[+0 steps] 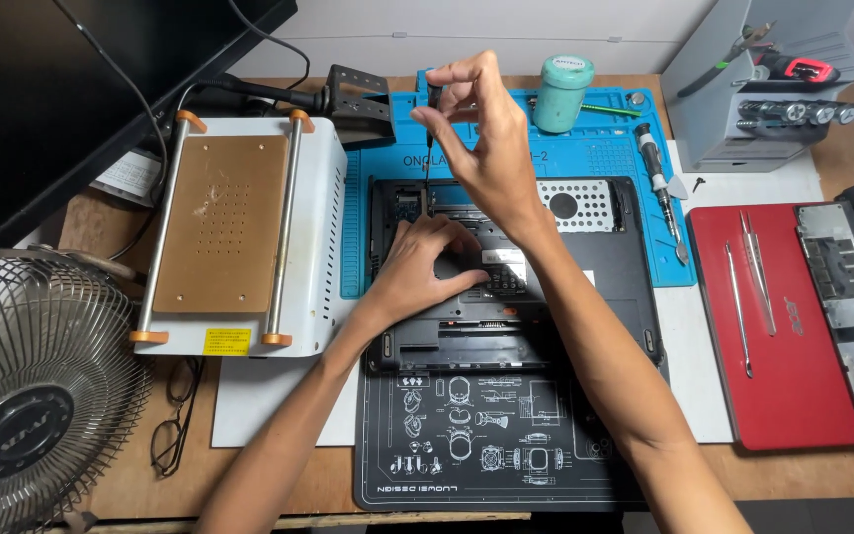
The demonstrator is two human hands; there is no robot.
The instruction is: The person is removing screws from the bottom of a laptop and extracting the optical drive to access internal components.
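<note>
An upturned black laptop (605, 257) with its bottom panel off lies on a blue work mat (605, 148) and a black printed mat (506, 445). My left hand (427, 265) rests flat on the laptop's underside, fingers spread over the middle. My right hand (481, 129) is raised above the laptop's back left corner. Its fingertips pinch the top of a thin black screwdriver (430, 138), which stands upright with its tip down in the chassis.
A white heating plate (234, 232) stands left of the laptop, a fan (37, 386) at front left, glasses (175, 415) beside it. A teal jar (561, 91) and a grey tool rack (753, 79) sit at the back. A red laptop lid (793, 376) with tweezers (758, 267) lies right.
</note>
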